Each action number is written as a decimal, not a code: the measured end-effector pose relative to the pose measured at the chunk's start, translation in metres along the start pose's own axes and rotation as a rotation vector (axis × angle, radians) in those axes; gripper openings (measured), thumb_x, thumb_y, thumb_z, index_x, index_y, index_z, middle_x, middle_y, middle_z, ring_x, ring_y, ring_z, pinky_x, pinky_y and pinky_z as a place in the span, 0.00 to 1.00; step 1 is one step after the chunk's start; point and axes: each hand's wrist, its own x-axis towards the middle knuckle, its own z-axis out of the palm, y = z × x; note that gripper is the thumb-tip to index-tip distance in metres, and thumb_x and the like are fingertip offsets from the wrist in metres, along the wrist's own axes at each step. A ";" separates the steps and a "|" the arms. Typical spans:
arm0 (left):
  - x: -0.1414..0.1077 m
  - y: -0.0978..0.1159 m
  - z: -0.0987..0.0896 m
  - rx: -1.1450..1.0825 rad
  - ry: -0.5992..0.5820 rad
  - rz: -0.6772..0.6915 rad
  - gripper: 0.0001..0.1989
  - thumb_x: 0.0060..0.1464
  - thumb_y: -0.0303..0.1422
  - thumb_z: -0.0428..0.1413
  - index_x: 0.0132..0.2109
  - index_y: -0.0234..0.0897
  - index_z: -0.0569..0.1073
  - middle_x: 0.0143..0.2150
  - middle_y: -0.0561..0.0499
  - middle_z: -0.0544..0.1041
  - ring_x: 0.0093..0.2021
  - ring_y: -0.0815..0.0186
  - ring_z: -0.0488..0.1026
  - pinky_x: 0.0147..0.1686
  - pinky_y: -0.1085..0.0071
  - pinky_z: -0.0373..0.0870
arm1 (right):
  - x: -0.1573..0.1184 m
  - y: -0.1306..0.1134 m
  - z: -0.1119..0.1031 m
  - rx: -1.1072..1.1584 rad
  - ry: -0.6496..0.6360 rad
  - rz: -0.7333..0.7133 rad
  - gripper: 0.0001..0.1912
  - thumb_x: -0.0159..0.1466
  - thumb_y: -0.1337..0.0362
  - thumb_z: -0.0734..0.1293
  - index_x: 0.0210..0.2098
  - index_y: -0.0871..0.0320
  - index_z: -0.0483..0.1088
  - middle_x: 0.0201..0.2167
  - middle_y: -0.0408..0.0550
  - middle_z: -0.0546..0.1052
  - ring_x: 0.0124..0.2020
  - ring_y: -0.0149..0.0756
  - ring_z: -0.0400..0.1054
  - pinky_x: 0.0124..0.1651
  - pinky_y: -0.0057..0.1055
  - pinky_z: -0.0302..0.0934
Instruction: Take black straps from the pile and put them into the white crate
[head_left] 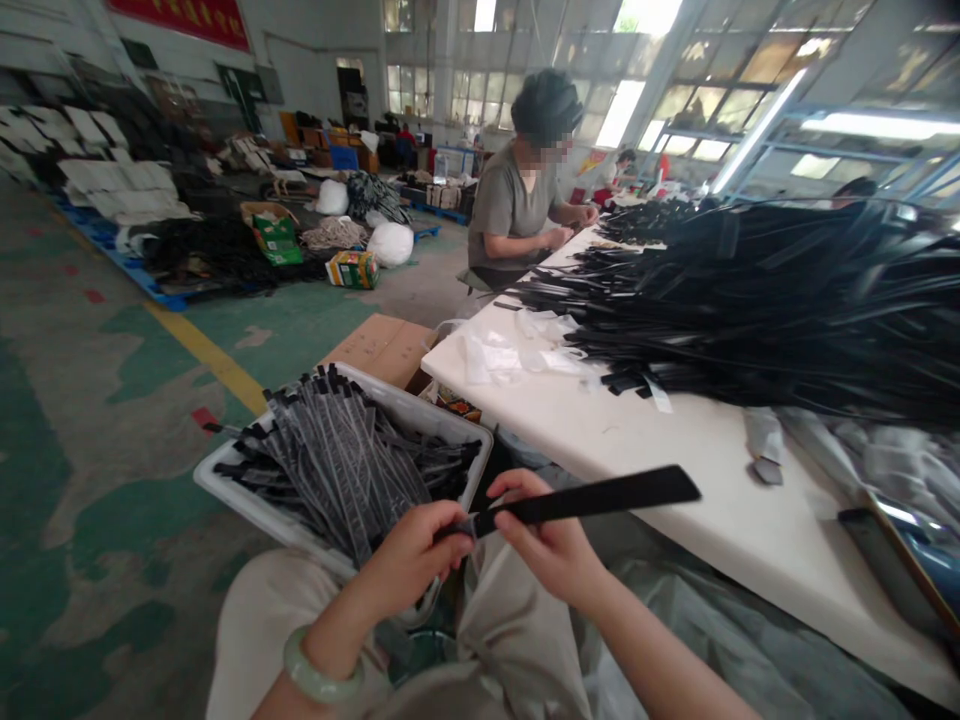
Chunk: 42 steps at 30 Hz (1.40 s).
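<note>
A flat black strap (592, 499) runs out to the right from between my hands. My left hand (409, 560), with a pale green bangle (322, 667) on its wrist, pinches the strap's near end. My right hand (544, 535) grips the strap just beyond it. Close below my left hand is a white plastic crate (420, 415) filled with several grey-and-black straps (337, 470). A large heap of black straps (750, 310) lies on the white table (660, 480), to the right of my right hand.
A co-worker (517, 195) sits at the table's far part, handling something small. Clear plastic bags (517, 345) lie on the table, and a cardboard box (382, 350) stands behind the crate. Pallets, sacks and stacked material (225, 215) cover the floor further back.
</note>
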 end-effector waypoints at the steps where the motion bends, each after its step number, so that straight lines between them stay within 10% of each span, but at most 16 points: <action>1: 0.001 0.000 -0.004 0.017 0.002 0.000 0.06 0.54 0.34 0.52 0.31 0.38 0.67 0.24 0.58 0.67 0.23 0.69 0.65 0.23 0.75 0.59 | 0.001 0.000 -0.004 0.053 0.162 0.003 0.09 0.68 0.58 0.65 0.39 0.57 0.71 0.26 0.42 0.71 0.22 0.29 0.62 0.23 0.24 0.56; 4: 0.005 0.004 -0.012 0.056 -0.004 0.016 0.06 0.55 0.32 0.51 0.30 0.38 0.68 0.24 0.57 0.67 0.24 0.69 0.66 0.24 0.75 0.59 | 0.003 -0.004 -0.008 0.112 0.453 -0.008 0.12 0.70 0.57 0.64 0.34 0.58 0.72 0.20 0.39 0.68 0.16 0.25 0.56 0.18 0.23 0.48; 9: 0.015 0.022 -0.014 0.103 -0.058 0.086 0.05 0.55 0.32 0.49 0.32 0.38 0.67 0.26 0.57 0.68 0.26 0.68 0.67 0.27 0.74 0.63 | 0.006 -0.010 0.012 0.092 -0.045 0.025 0.13 0.68 0.57 0.65 0.36 0.60 0.74 0.20 0.42 0.71 0.17 0.27 0.63 0.19 0.23 0.57; 14: 0.013 0.032 -0.022 0.267 -0.061 0.131 0.08 0.58 0.32 0.50 0.30 0.38 0.69 0.27 0.56 0.68 0.30 0.67 0.67 0.31 0.72 0.60 | 0.020 -0.012 -0.009 0.186 -0.063 0.260 0.14 0.65 0.54 0.68 0.42 0.60 0.73 0.22 0.42 0.73 0.20 0.31 0.70 0.24 0.25 0.66; 21: -0.005 0.019 -0.008 0.500 -0.087 0.166 0.08 0.58 0.28 0.54 0.30 0.38 0.72 0.30 0.54 0.74 0.34 0.64 0.72 0.33 0.71 0.59 | 0.018 -0.012 -0.015 0.223 -0.826 0.551 0.12 0.65 0.56 0.67 0.40 0.59 0.73 0.37 0.49 0.80 0.25 0.28 0.72 0.24 0.20 0.63; 26: 0.001 0.008 -0.019 0.583 -0.013 0.181 0.08 0.54 0.34 0.61 0.30 0.39 0.71 0.29 0.54 0.74 0.32 0.62 0.72 0.30 0.71 0.59 | 0.016 -0.003 0.033 0.208 -0.640 0.572 0.21 0.66 0.52 0.65 0.23 0.60 0.67 0.15 0.39 0.70 0.13 0.21 0.54 0.15 0.19 0.46; 30: 0.003 0.006 -0.066 0.561 0.135 0.228 0.18 0.45 0.45 0.68 0.34 0.40 0.72 0.33 0.53 0.76 0.34 0.61 0.73 0.35 0.69 0.67 | 0.047 0.001 0.066 0.230 -0.540 0.540 0.22 0.67 0.53 0.64 0.21 0.58 0.64 0.13 0.38 0.69 0.12 0.22 0.54 0.14 0.20 0.45; 36: -0.047 -0.028 -0.158 0.433 0.889 0.120 0.31 0.63 0.56 0.36 0.55 0.37 0.65 0.52 0.41 0.73 0.53 0.53 0.71 0.56 0.55 0.67 | 0.163 -0.018 0.158 0.250 -0.447 0.460 0.20 0.65 0.71 0.64 0.17 0.58 0.62 0.08 0.36 0.65 0.11 0.23 0.54 0.15 0.20 0.48; 42: -0.118 -0.125 -0.130 0.412 0.985 -0.174 0.20 0.58 0.52 0.49 0.39 0.41 0.72 0.34 0.47 0.80 0.36 0.53 0.78 0.41 0.58 0.75 | 0.252 -0.083 0.218 0.518 -0.276 0.174 0.15 0.71 0.69 0.58 0.26 0.56 0.62 0.17 0.34 0.69 0.15 0.22 0.56 0.19 0.19 0.51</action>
